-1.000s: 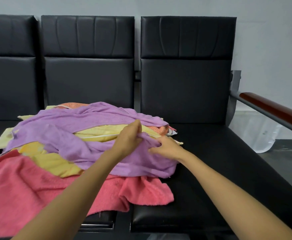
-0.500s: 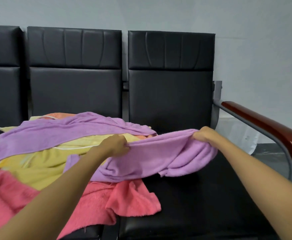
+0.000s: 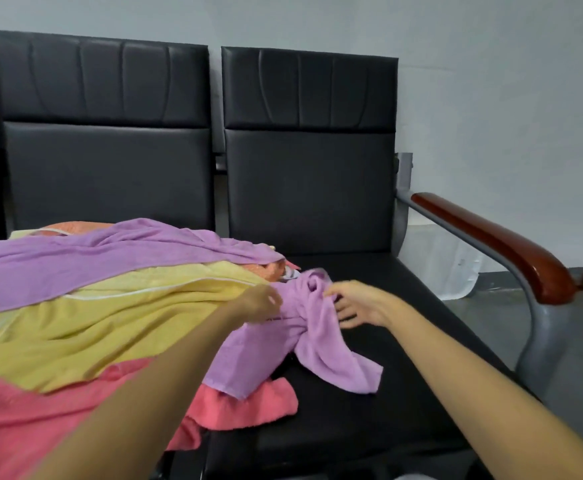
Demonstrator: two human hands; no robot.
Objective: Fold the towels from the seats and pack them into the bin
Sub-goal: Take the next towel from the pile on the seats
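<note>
Towels [image 3: 144,306] heaped: two purple [image 3: 110,261] [image 3: 321,341], one yellow [image 3: 92,327], one pink [image 3: 23,420], one orange [image 3: 75,226]

purple towel [image 3: 317,341] | bunched, crumpled | right of heaped towel pile [image 3: 110,317]

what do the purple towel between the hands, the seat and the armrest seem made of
Purple towel: likely terry cloth, fuzzy matte nap, limp folds. Seat: leather or imitation, cannot tell which; smooth black, dull sheen. Armrest: apparently varnished wood, glossy reddish brown with highlights.

Head view, close, facing down-forward over seats [image 3: 335,341].
</note>
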